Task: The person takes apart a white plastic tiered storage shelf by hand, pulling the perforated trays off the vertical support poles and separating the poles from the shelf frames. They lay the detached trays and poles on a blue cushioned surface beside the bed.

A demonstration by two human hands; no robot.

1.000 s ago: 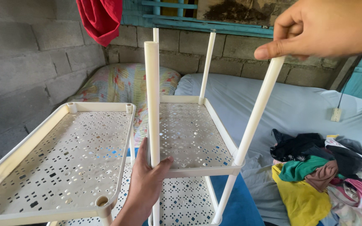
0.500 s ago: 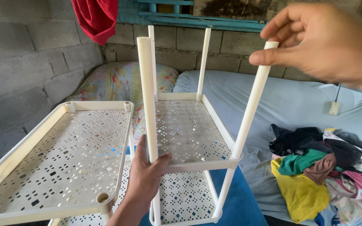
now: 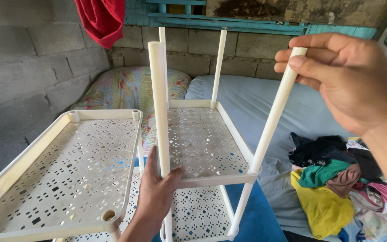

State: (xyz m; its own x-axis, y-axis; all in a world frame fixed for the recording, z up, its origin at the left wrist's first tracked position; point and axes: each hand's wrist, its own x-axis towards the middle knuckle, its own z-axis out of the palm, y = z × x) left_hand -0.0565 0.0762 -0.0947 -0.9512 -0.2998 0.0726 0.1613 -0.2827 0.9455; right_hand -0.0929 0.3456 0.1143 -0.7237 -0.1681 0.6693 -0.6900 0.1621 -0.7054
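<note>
A cream plastic shelf rack (image 3: 204, 139) with perforated trays stands in front of me, with thin tube legs rising from its corners. My left hand (image 3: 157, 192) grips the near left tube (image 3: 158, 98) where it meets the middle tray's corner. My right hand (image 3: 341, 78) pinches the top of the near right tube (image 3: 276, 112), which leans to the right. Two more tubes stand at the far corners. A loose perforated tray (image 3: 68, 166) of the same kind lies beside the rack on the left.
A bed with a grey-blue sheet (image 3: 256, 103) and a patterned pillow (image 3: 126, 89) lies behind the rack. A pile of coloured clothes (image 3: 341, 183) sits at the right. A block wall (image 3: 27, 67) runs along the left, a red cloth (image 3: 101, 20) hanging above.
My right hand has slid along the top of the right tube and come nearer the camera. The view has shifted slightly; my left hand keeps its grip.
</note>
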